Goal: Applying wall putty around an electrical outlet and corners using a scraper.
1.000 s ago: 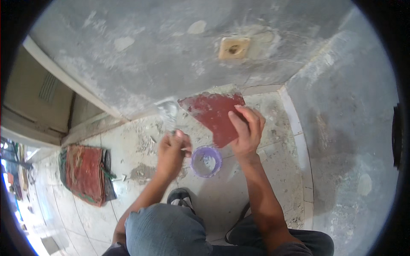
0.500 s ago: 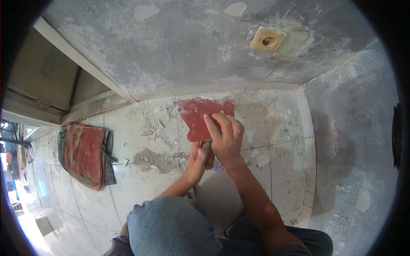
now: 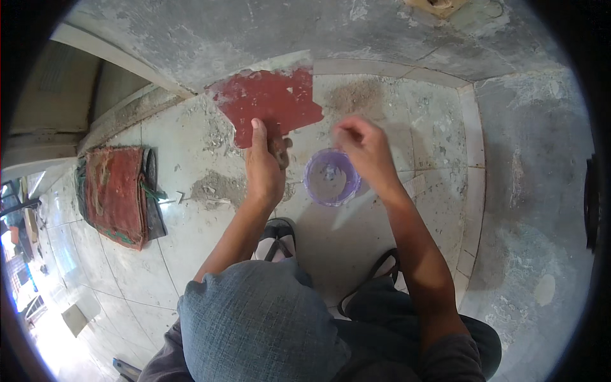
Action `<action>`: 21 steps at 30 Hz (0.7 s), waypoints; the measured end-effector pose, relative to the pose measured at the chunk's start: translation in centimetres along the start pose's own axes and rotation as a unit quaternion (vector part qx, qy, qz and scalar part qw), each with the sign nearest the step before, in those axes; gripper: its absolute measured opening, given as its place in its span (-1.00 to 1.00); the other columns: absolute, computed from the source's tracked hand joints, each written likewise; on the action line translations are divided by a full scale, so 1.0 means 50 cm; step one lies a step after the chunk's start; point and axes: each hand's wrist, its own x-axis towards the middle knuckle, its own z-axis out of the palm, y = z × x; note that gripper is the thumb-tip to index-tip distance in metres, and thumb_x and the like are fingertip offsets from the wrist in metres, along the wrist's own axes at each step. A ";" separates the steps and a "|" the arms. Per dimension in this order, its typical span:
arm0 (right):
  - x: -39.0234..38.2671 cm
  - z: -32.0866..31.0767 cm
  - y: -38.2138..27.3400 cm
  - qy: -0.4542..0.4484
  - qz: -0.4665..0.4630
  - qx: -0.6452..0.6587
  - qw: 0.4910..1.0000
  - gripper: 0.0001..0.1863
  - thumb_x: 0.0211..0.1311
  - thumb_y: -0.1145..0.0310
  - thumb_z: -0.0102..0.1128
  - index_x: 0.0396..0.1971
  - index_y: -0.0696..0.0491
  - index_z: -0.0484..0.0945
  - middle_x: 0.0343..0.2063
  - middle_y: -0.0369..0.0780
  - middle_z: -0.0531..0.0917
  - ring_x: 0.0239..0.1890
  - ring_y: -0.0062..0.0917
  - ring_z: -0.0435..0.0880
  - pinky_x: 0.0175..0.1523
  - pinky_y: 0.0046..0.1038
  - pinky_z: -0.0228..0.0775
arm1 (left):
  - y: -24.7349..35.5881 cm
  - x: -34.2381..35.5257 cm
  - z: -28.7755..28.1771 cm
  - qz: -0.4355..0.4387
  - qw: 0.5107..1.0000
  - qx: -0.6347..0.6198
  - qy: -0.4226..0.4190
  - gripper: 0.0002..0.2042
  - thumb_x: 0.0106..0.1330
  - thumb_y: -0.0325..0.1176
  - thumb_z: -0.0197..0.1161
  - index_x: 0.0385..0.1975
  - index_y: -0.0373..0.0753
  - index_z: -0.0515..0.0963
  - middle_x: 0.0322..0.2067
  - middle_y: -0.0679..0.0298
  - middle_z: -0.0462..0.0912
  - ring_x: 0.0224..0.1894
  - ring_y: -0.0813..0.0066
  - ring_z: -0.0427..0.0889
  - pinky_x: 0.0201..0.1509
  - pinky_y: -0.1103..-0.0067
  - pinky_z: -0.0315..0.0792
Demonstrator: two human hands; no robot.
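My left hand [image 3: 264, 162] grips a dull handle [image 3: 278, 149] together with a red scraper plate [image 3: 264, 99], its far edge crusted pale, held out near the foot of the wall. My right hand [image 3: 363, 143] is off the plate, fingers curled and blurred, just above and right of a purple tub [image 3: 330, 178]; what is in them, if anything, I cannot make out. The tub stands on the tiled floor and has pale, streaked material inside.
A grey, patchy wall [image 3: 254, 32] with a socket [image 3: 433, 6] is ahead, another wall [image 3: 522, 191] at my right. A doorway [image 3: 63, 95] opens at the left, near folded, dirty red sacks [image 3: 114, 194]. Dust and chips [image 3: 219, 188] lie on the tiles.
The red plate has passed from under my right fingers to my left hand, which moved up. My right hand has moved right, off the plate, uncovering the tub. The view has shifted.
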 end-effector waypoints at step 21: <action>-0.016 -0.126 0.010 -0.280 0.038 -0.173 0.944 -0.76 0.36 0.36 -0.05 -0.06 0.12 0.43 -0.26 -0.08 0.63 -0.32 -0.28 0.65 -0.13 -0.33 0.50 | -0.077 -0.039 -0.107 -0.007 0.998 -0.054 -0.033 -0.45 0.45 0.18 -0.23 0.20 -0.12 0.27 0.12 0.23 0.43 0.08 0.32 0.43 0.21 0.26 0.27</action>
